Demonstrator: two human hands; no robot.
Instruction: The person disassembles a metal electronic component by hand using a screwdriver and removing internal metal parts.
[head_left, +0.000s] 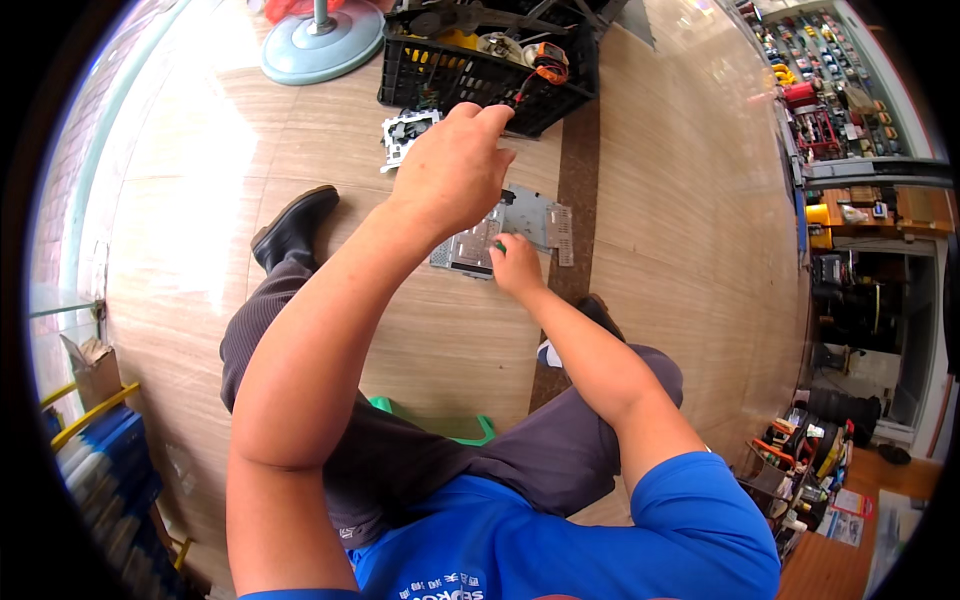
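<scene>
A silver metal case [466, 250] with a perforated side lies on the floor between my feet. My right hand [518, 264] is closed at its right edge, round a small green object [500, 247] mostly hidden by the fingers. Higher in the view, my left hand [455, 168] is raised in front of the black crate. Its fingers and thumb are bent but apart, and I see nothing between them. Beside the case lies a flat grey metal plate [530, 216] with a slotted strip. A white-framed part [398, 138] sits beyond, partly behind my left hand.
The black plastic crate [490, 80] holds tools and an orange multimeter [550, 62]. A round pale-blue stand base [325, 45] is at its left. My black boot [297, 225] rests on the tiled floor. Beneath me is a green stool [478, 432]. Shelves of goods line the right.
</scene>
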